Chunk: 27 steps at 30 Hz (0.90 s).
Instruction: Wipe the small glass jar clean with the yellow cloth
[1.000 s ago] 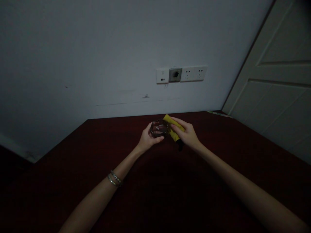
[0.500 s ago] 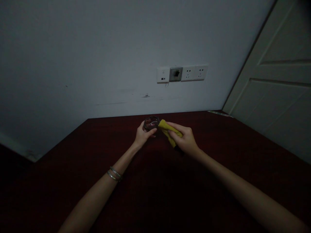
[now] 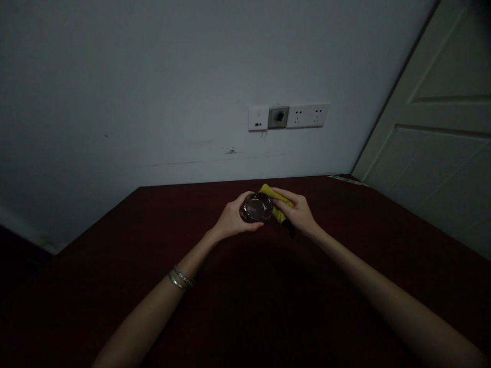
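Observation:
My left hand (image 3: 235, 219) is closed around the left side of a small round glass container (image 3: 256, 207), thumb at its near edge and fingers at the far left. The glass is see-through and looks dark against the table; one round face is tilted toward me, and its exact kind is hard to tell. My right hand (image 3: 299, 211) pinches a folded yellow cloth (image 3: 280, 215) with a dark lower end. The cloth is against the right edge of the glass. Both hands are above the dark red table (image 3: 176, 220).
Beyond the table's back edge rises a pale wall with switches and sockets (image 3: 307, 116). A panelled white door (image 3: 441, 128) stands at the right. Near the back right corner lies a thin flat strip (image 3: 347, 180). Two bracelets (image 3: 180, 277) circle my left wrist.
The glass container has shifted right and toward me, and has turned so its round face shows more. My left hand moved with it. The right hand and cloth moved slightly right.

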{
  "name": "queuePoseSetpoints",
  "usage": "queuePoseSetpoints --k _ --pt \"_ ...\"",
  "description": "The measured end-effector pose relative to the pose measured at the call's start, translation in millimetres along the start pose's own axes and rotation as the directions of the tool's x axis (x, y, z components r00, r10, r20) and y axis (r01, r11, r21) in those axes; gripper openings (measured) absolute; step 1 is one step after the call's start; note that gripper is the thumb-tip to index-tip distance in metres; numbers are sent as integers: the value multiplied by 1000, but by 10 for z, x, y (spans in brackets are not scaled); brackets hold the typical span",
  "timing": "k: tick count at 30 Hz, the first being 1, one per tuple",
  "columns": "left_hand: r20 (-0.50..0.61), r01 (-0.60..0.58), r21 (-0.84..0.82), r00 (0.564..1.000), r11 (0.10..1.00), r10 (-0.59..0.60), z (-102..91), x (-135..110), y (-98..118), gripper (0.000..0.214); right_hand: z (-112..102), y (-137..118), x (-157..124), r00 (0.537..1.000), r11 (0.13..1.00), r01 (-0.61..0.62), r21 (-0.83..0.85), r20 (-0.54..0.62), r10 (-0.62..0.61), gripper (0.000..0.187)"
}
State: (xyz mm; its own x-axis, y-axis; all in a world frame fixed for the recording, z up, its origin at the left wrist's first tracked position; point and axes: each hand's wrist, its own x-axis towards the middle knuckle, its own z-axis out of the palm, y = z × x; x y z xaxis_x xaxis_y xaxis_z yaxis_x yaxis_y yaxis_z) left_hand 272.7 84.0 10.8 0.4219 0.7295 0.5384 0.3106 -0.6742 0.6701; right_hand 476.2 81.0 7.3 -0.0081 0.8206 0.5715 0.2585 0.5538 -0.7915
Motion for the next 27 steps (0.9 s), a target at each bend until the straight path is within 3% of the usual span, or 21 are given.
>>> queuePoseSetpoints --k 9,16,19,22,25,27 --pt "-179 130 68 977 989 -116 -18 10 -111 74 87 66 -95 1000 998 3 -62 0 -3 36" --pt "-294 193 23 939 981 -178 -42 20 -316 65 67 64 -103 989 999 -38 29 144 33 32" --pt "-289 204 -33 935 979 -204 -37 20 -321 64 25 109 -15 994 990 -106 91 17 104 33" --pt "-254 170 -17 952 985 -169 4 11 -248 65 29 169 26 963 950 -242 195 -75 261 40" --pt "-208 128 69 972 989 -111 63 -7 -155 72 91 157 -16 911 835 -402 375 78 404 49" --pt "-188 100 112 979 989 -78 101 -22 -112 74 141 103 -64 901 771 -432 469 176 397 52"
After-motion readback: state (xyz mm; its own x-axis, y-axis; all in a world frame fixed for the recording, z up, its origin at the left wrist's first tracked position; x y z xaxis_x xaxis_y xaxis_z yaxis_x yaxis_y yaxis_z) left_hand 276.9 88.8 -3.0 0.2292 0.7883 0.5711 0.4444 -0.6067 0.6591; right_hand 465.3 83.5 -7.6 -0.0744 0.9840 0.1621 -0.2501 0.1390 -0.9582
